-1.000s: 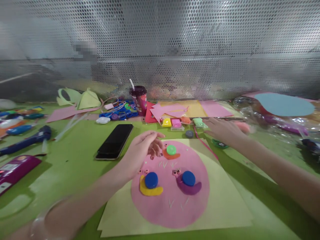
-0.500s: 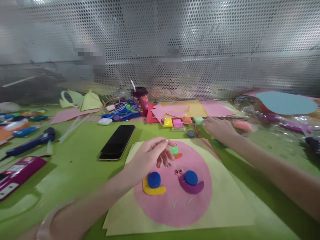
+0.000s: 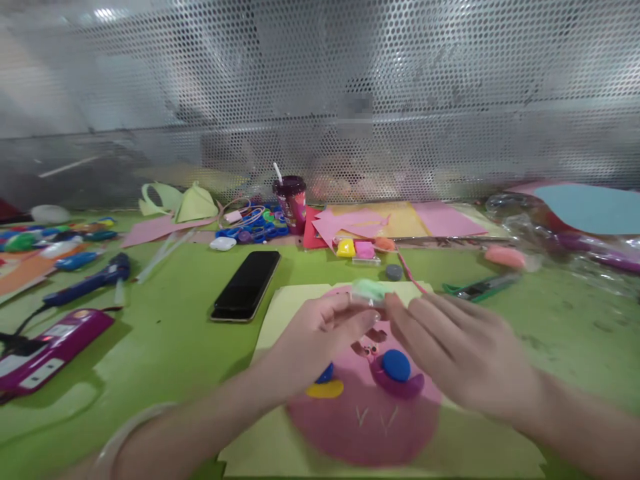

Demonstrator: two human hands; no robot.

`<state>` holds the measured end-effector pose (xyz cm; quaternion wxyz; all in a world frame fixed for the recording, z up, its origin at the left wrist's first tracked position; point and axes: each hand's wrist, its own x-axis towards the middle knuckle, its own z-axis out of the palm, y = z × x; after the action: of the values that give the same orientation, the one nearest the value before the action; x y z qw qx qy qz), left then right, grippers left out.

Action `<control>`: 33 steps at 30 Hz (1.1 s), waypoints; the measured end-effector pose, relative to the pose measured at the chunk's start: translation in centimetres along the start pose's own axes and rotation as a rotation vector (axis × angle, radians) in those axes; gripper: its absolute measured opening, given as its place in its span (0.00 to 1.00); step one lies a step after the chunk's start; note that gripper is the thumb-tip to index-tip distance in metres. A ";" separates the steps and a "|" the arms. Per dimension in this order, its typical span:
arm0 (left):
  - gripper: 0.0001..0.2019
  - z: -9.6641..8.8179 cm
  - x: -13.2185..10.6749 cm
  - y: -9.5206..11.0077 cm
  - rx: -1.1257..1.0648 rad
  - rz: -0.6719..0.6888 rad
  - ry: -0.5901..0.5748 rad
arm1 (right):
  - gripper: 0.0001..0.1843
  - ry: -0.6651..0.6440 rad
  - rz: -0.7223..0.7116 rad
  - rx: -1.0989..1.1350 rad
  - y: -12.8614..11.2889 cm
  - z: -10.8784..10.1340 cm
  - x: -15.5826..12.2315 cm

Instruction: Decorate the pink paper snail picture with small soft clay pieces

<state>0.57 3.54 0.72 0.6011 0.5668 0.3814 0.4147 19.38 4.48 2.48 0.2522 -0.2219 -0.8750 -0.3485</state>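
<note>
Pale green clay lump, blurred, possibly in a clear tub. Held off the table, at 12 o'clock of the pink disc.

Single head view: looks forward-down, close above left hand, right hand; faces perforated wall.

Bright overhead light, glare on mesh wall; hands motion-blurred, edges bowed, soft shadows.

No legible text anywhere.
</note>
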 end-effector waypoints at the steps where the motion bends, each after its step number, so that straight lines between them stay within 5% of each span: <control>1: 0.07 0.2 -0.2 0.0 -0.014 0.001 0.013 | 0.15 0.027 -0.043 0.040 -0.4 -0.4 0.1; 7: 0.10 0.9 -0.7 0.1 -0.043 -0.055 0.092 | 0.19 0.053 -0.149 0.138 0.2 -0.5 -0.1; 13: 0.10 0.5 -0.5 -0.2 0.139 0.008 0.208 | 0.09 0.037 0.136 0.253 -0.5 0.6 -0.3; 21: 0.11 0.2 -1.0 -0.7 0.318 0.058 0.226 | 0.11 -0.005 0.321 0.550 -1.1 0.1 -0.3; 28: 0.09 0.3 -0.9 -0.7 0.301 0.071 0.138 | 0.11 -0.033 0.266 0.477 -0.7 -0.3 -0.3; 33: 0.09 1.0 -1.2 -0.6 0.442 0.058 0.136 | 0.12 -0.146 0.053 0.172 -0.8 -0.4 -0.2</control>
<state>1.08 2.08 0.13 0.4231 0.6660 0.4861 0.3757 19.21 3.63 2.18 0.2152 -0.2472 -0.9116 -0.2481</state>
